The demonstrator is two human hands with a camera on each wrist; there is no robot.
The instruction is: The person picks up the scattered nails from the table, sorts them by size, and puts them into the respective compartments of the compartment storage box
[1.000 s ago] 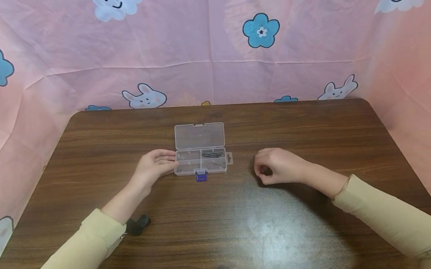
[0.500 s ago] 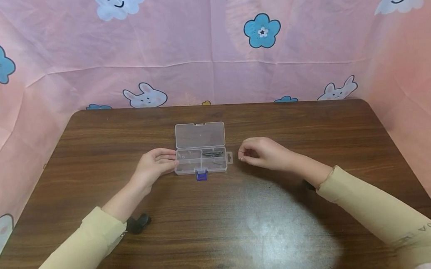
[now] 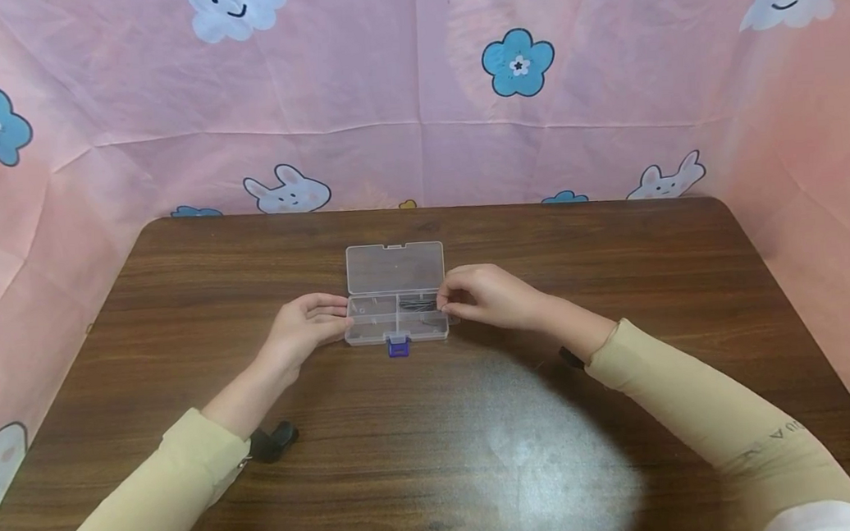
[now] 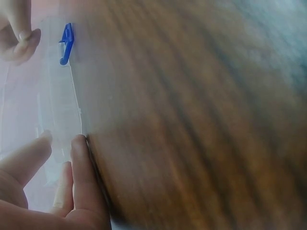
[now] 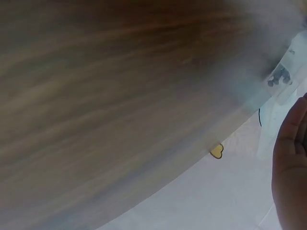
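A clear plastic compartment box lies on the table with its lid folded back and a blue latch at the front. Its back right compartment holds several thin dark pieces, like pins, too small to name surely. My left hand grips the box's left end between thumb and fingers, also seen in the left wrist view. Over the right end, my right hand has thumb and fingertips close together beside the dark pieces. Whether anything is between them is hidden. The right wrist view shows part of this hand.
The box stands on a wood-grain table with rounded far corners. A black object shows beside the left sleeve, and a dark bit under the right wrist. A pink printed cloth hangs behind and at both sides.
My right hand has moved left and away from me, from the table on the right to the box's right end. The left hand and the box have hardly moved.
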